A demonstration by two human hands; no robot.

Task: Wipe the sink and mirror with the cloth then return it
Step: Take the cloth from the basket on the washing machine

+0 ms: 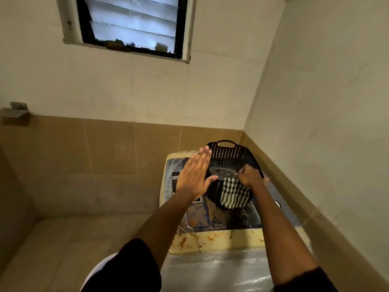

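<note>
i see my right hand [249, 175] clutching the striped cloth [233, 193] at the black basket [229, 163]; left hand [195, 175] flat, empty. a snag could tip it.

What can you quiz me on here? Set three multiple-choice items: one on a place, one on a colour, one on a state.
1. Where does the basket stand?
A. on a chair
B. on the washing machine
C. on a shelf

2. What colour is the basket?
A. black
B. white
C. red

3. How is the left hand?
A. clenched in a fist
B. open, fingers straight
C. out of view

Key:
1 B: the basket sits on the machine's top, in the corner of the room.
2 A: its perforated wall and handle are black.
3 B: the left hand is flat beside the basket, while the right hand grips the checked cloth.
</note>
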